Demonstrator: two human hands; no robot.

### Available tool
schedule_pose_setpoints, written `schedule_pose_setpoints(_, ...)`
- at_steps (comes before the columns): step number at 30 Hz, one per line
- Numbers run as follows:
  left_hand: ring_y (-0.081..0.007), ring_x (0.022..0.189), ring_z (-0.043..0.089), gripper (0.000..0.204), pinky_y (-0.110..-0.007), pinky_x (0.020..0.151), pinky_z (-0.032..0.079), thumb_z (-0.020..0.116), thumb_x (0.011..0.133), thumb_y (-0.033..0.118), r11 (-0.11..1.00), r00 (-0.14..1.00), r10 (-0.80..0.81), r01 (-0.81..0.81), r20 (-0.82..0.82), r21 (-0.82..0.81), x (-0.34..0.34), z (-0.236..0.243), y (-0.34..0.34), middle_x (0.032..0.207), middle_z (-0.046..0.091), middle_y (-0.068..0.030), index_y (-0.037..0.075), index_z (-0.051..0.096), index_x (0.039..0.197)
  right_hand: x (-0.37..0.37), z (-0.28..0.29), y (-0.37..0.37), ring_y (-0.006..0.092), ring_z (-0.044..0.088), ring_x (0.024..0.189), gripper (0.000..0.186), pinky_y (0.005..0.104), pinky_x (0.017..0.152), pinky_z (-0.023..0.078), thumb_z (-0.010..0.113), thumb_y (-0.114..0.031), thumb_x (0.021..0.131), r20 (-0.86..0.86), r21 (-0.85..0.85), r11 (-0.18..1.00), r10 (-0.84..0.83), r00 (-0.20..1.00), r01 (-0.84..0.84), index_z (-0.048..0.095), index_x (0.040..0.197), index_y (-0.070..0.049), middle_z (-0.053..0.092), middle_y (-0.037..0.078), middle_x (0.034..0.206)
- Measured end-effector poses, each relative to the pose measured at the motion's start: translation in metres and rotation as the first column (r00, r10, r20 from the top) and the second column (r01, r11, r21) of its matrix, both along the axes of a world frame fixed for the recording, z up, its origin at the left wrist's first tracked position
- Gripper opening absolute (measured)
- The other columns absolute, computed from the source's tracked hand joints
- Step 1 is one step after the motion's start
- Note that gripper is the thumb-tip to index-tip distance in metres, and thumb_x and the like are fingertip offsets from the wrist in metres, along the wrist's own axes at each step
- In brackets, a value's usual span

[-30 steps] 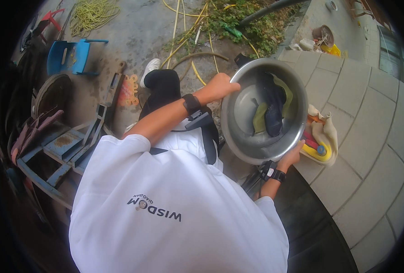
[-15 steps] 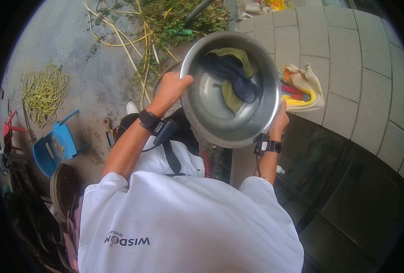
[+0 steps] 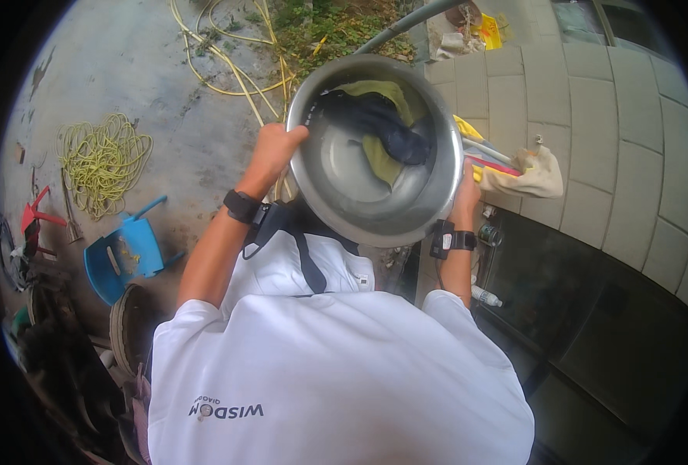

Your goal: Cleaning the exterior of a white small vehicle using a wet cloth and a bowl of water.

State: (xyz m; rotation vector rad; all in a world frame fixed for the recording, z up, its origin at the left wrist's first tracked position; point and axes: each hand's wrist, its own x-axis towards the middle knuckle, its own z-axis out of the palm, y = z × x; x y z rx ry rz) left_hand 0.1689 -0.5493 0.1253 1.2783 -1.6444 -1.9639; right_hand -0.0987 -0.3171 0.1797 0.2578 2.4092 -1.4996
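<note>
A large round metal basin [image 3: 336, 213] is held up in front of me between both hands. My left hand [image 3: 275, 153] grips its left rim, thumb over the edge. At the lower right rim my right hand [image 3: 465, 198] is closed on the basin, its fingers partly hidden behind the wall. Inside lie a dark navy cloth [image 3: 382, 128] and an olive-green cloth [image 3: 381, 160], wet-looking, in what seems to be shallow water. Just beyond the right hand, a cream, yellow and red cloth [image 3: 534, 177] rests on the tiled ledge.
A blue plastic chair [image 3: 131, 256] and a coiled yellow-green hose [image 3: 103, 163] are on the ground at left. More yellow hose [image 3: 227, 62] runs toward the plants [image 3: 336, 39]. Grey tiles [image 3: 592, 147] edge dark glass [image 3: 592, 310] at right, near a plastic bottle [image 3: 486, 295].
The basin and both hands sit slightly further left in view, while the chair, hoses and ledge have shifted right. Both hands keep their grip; the cloths remain inside.
</note>
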Motion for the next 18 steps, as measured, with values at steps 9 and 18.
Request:
schedule_pose_setpoints(9,-0.0118,0.056,0.056,0.031,-0.027,0.052,0.044,0.057,0.077,0.022,0.99,0.98,0.143,-0.142,0.141,-0.015,0.041,-0.038,-0.049,0.067,0.062,-0.0072,-0.009,0.063,0.078,-0.005,-0.053,-0.078,0.0108,0.051,0.068,0.052,0.0276,0.065,0.042,0.057,-0.042,0.086,-0.044,0.148,0.957,0.259,0.965,-0.251,0.065,0.084,0.009,0.061,0.005,0.073)
schedule_pose_setpoints(18,-0.012,0.066,0.056,0.038,-0.027,0.061,0.044,0.061,0.081,0.031,0.767,0.805,0.594,-0.559,-0.016,0.315,0.075,-0.027,-0.105,0.077,0.064,-0.0049,-0.006,0.065,0.088,0.003,-0.05,-0.225,0.0075,0.049,0.06,0.043,0.0244,0.055,0.041,0.058,-0.037,0.087,-0.094,-0.022,0.855,0.514,0.853,-0.518,0.065,0.08,0.005,0.059,0.002,0.069)
